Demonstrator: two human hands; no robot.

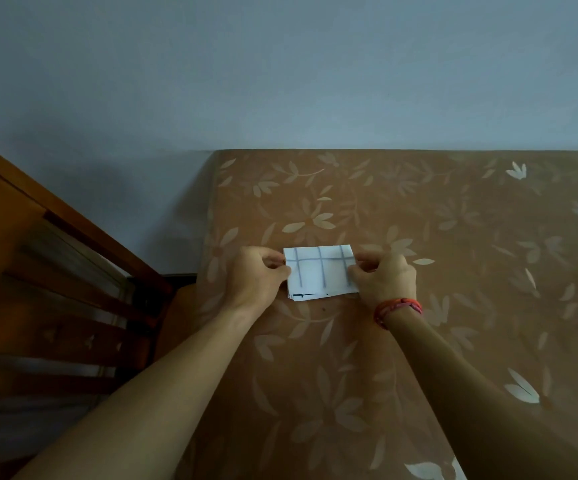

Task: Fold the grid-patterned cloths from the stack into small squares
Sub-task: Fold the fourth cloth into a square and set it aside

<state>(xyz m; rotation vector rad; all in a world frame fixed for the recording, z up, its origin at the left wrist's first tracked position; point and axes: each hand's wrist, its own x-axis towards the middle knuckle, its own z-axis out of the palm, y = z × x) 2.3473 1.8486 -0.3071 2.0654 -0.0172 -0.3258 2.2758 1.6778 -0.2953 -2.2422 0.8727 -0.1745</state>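
A white cloth with a grey grid pattern (318,271) lies on top of a small stack of white cloths (310,296) in the middle of the brown floral table (454,271). My left hand (253,275) pinches the top cloth's left edge. At the opposite edge my right hand (383,277), with a red band on the wrist, pinches the cloth. The top cloth is folded into a small rectangle. The layered lower edges of the stack show beneath it.
A wooden chair (55,271) with slats stands to the left of the table, close to its left edge. A plain bluish wall (280,81) rises behind the table's far edge.
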